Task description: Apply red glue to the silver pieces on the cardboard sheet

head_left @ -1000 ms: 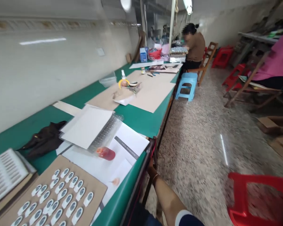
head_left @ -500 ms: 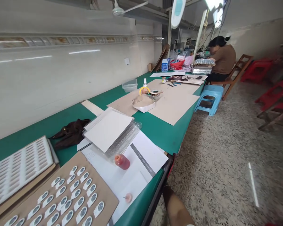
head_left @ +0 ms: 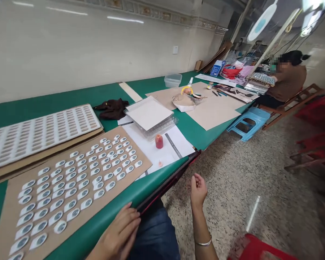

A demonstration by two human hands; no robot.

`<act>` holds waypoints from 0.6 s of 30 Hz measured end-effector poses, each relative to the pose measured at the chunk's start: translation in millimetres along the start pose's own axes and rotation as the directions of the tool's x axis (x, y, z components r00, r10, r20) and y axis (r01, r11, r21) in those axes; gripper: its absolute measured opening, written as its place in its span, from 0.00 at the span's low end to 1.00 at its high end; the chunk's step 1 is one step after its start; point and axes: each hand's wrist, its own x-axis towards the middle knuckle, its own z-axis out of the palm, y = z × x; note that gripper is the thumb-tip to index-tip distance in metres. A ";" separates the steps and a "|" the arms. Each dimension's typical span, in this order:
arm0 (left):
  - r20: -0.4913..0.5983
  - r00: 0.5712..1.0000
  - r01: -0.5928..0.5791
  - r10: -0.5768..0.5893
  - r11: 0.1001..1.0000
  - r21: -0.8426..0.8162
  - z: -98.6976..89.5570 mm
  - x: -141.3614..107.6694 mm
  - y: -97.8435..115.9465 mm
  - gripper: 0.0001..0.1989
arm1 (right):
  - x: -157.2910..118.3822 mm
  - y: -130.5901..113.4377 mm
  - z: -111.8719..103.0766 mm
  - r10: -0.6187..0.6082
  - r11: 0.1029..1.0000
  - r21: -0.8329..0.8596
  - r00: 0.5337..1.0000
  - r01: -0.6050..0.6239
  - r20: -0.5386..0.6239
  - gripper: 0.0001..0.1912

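My left hand [head_left: 121,229] lies by the front edge of the green table, its fingers stretched out and nothing in it. Beyond the table edge, over the floor, my right hand [head_left: 198,189] hangs with fingers curled in and no object showing. A silver bangle circles that wrist. Nearest to my left hand is a brown board [head_left: 50,231] bearing many small white pieces [head_left: 72,205], each with a dark oval face. A small red bottle [head_left: 159,142] stands open on white papers [head_left: 176,135]. Its pink needle-tipped cap [head_left: 160,164] sits in front of it.
A white slotted tray [head_left: 43,133] rests on cardboard at the left. Behind the bottle are clear plastic trays under a white sheet [head_left: 150,112] and a dark cloth [head_left: 112,108]. Blue [head_left: 246,122] and red [head_left: 260,249] stools stand on the floor. A co-worker [head_left: 289,79] sits at the far end.
My view has swung left and down, bringing more of the board into sight. Both my hands now show; earlier only part of a limb was visible at the bottom.
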 end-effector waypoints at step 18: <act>-0.018 0.742 0.551 -0.670 0.624 -0.554 32.8 198.4 -105.6 0.31 | 1.0 -139.1 58.5 -0.404 0.787 -0.194 0.727 0.586 0.555 0.07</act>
